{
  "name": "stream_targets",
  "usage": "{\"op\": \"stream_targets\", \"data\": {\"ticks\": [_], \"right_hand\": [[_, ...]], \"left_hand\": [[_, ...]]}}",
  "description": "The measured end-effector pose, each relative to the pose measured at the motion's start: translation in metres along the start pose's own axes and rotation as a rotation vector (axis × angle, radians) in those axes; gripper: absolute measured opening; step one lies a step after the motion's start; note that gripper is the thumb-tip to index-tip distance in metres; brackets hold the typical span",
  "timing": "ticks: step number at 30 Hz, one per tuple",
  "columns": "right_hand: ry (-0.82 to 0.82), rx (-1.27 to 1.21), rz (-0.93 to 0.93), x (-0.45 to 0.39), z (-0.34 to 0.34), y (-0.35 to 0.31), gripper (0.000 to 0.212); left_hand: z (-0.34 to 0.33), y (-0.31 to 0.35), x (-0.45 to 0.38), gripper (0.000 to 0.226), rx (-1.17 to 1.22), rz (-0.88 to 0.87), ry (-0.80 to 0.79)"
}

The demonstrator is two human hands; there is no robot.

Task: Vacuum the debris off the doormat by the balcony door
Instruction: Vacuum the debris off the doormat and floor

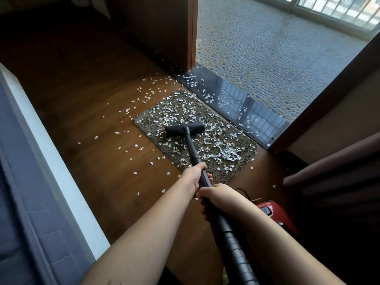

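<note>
A brown-grey doormat (228, 167) lies on the wooden floor in front of the balcony threshold. Several white scraps of debris (228, 153) cover it and spill onto the floor around it. The black vacuum head (181, 129) rests on the mat's left middle part. Its black wand (193, 149) runs back toward me. My left hand (197, 173) grips the wand further down. My right hand (218, 195) grips it just behind, where the ribbed hose (232, 239) begins.
The red vacuum body (273, 210) sits on the floor at my right. A dark glossy threshold (246, 103) with scraps leads to the pebbled balcony floor (267, 44). A wooden door frame (192, 31) stands left of the opening. Grey bedding (24, 192) lies left, dark furniture (339, 182) right.
</note>
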State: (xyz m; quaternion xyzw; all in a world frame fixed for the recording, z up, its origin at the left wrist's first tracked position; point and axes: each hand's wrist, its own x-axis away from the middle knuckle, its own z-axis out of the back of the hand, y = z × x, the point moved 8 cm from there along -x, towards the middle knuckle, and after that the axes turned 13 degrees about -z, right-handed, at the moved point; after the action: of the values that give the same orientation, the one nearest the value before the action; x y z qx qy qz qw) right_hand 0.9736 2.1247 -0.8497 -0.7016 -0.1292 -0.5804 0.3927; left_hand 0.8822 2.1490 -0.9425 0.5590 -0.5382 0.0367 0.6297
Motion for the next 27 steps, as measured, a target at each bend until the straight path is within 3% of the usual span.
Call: {"op": "stream_targets", "data": {"ticks": [12, 27], "right_hand": [[-0.024, 0.121, -0.039, 0.037, -0.006, 0.035, 0.005], [-0.054, 0.127, -0.023, 0.032, -0.019, 0.027, 0.007]], "left_hand": [[0.014, -0.029, 0.048, 0.024, 0.1, 0.038, 0.06], [0.026, -0.014, 0.053, 0.023, 0.116, 0.032, 0.081]]}}
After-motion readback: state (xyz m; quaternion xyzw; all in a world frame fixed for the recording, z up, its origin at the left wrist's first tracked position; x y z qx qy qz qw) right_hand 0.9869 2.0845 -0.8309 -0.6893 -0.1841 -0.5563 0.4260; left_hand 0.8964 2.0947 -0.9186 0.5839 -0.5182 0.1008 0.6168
